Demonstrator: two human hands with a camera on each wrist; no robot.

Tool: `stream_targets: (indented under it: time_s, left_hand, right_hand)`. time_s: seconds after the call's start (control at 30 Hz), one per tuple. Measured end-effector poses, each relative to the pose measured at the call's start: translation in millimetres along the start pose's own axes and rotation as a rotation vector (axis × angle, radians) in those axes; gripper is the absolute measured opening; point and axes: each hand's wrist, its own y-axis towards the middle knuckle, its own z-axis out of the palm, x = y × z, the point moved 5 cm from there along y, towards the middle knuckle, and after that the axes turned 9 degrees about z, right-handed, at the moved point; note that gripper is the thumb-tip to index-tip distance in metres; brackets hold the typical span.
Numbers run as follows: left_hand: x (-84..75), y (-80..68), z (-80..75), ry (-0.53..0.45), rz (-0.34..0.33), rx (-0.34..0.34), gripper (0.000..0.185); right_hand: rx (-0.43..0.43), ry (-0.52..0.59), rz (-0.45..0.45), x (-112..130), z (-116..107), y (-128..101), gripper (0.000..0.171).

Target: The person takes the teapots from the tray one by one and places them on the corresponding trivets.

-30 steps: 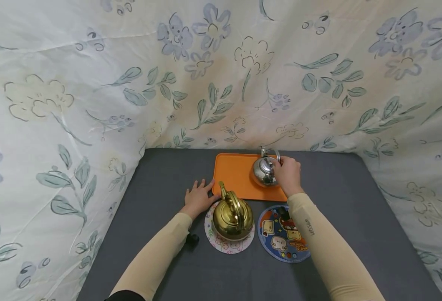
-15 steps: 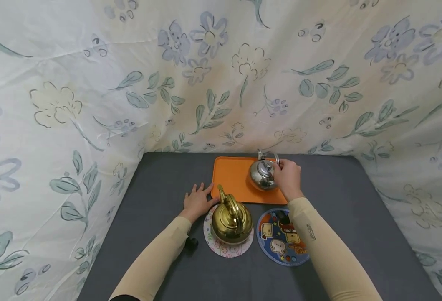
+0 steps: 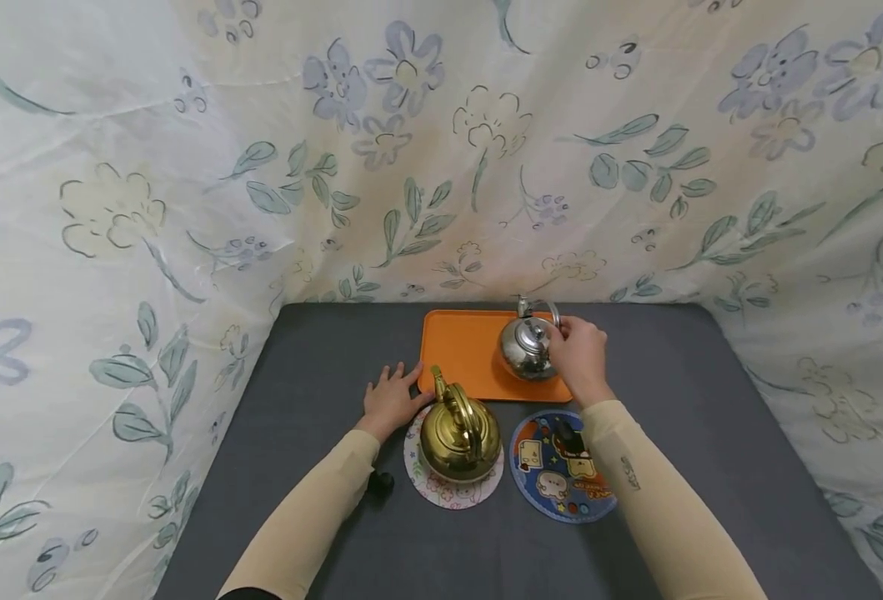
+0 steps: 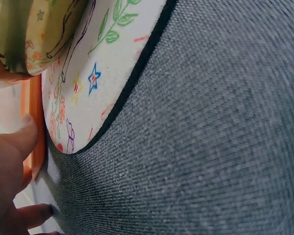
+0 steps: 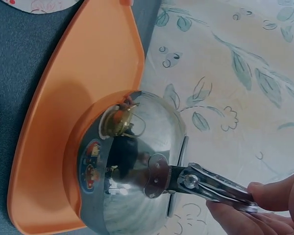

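Note:
In the head view my right hand [image 3: 581, 354] pinches the handle [image 5: 218, 182] of a shiny silver kettle [image 3: 522, 354] between thumb and fingers. The kettle is upright at the right part of an orange tray [image 3: 458, 346], its spout toward the back wall. The right wrist view shows its bottom close over the tray's surface. My left hand [image 3: 390, 403] lies with fingers spread at the tray's front left corner, the thumb against the rim. Just right of that hand, a gold kettle [image 3: 452, 446] stands on a round floral mat [image 3: 444, 497].
A round blue cartoon mat [image 3: 554, 496] lies front right, partly under my right forearm. Dark knobs stick out at both wrists, such as the left one [image 3: 381, 483]. A floral cloth [image 3: 486, 183] hangs behind and beside the grey tabletop [image 3: 336, 350].
The head view has shifted slightly. Both hands, the two kettles and the tray keep nearly the same places relative to each other.

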Motion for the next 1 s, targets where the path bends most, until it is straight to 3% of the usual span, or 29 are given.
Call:
stream_targets:
  time_s: [0.4, 1.0]
  left_hand:
    - [0.9, -2.3, 1.1, -0.011, 0.023, -0.022, 0.074]
    - [-0.1, -8.8, -2.9, -0.021, 0.030, -0.008, 0.074]
  right_hand:
    - [-0.003, -0.003, -0.013, 3.5, -14.2, -21.9, 0.026]
    - [-0.081, 0.001, -0.059, -3.4, -37.5, -57.4, 0.027]
